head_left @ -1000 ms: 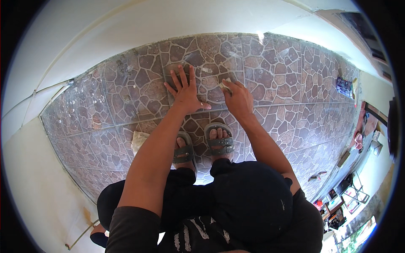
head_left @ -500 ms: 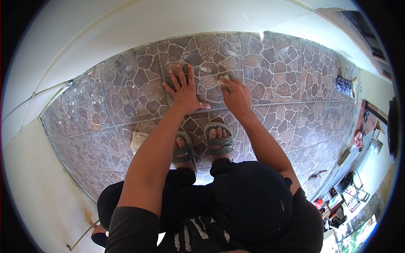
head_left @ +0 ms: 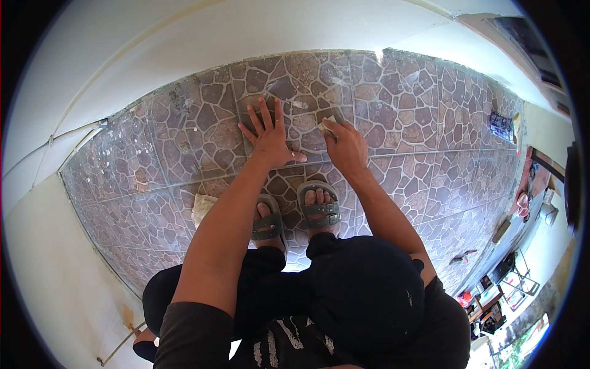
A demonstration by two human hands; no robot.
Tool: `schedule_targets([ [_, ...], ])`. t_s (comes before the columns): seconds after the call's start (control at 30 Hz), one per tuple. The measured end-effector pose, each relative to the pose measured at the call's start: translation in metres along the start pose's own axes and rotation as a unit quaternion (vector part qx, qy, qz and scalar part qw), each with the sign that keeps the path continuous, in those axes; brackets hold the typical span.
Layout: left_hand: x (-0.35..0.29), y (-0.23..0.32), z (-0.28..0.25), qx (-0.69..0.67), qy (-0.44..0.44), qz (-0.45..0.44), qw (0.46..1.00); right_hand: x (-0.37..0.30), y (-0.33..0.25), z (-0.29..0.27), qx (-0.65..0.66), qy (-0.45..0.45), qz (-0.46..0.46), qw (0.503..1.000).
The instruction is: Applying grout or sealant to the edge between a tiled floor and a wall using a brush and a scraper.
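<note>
My left hand lies on the stone-patterned floor tiles with its fingers spread, holding nothing. To its right, my right hand is closed on a small pale folded piece and presses it to the tiles. Its material is too small to tell; part of it is hidden under my fingers. White specks and smears mark the tiles around both hands, including a whitish smear between and beyond them.
My sandalled feet stand just behind my hands. A crumpled cream cloth or bag lies left of my left forearm. A white wall borders the floor's far side. A blue patterned packet lies at the far right, with assorted household items lower right.
My right hand, with the pale piece, has shifted slightly toward me over the tiles. My left hand keeps its place on the floor.
</note>
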State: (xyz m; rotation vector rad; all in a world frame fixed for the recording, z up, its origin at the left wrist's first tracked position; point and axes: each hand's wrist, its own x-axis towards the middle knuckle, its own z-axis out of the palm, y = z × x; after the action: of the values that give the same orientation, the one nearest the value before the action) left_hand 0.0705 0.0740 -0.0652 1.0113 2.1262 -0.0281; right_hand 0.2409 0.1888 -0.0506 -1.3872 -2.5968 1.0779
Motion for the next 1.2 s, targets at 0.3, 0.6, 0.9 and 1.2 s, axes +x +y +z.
schedule_targets([
  [0.3,0.0,-0.002,0.002,-0.008,0.01,0.002,1.0,0.002,-0.004,0.0,0.011,-0.006,0.005,1.0],
  [0.6,0.0,-0.001,0.0,0.005,0.0,-0.006,1.0,0.001,-0.004,0.004,0.0,-0.013,-0.002,1.0],
  [0.9,-0.001,0.0,-0.002,-0.003,0.001,-0.004,1.0,0.011,-0.002,0.005,0.008,-0.002,-0.036,0.999],
  [1.2,-0.001,0.007,-0.006,-0.017,-0.008,0.006,1.0,0.031,0.047,-0.028,-0.06,0.036,-0.115,0.991],
])
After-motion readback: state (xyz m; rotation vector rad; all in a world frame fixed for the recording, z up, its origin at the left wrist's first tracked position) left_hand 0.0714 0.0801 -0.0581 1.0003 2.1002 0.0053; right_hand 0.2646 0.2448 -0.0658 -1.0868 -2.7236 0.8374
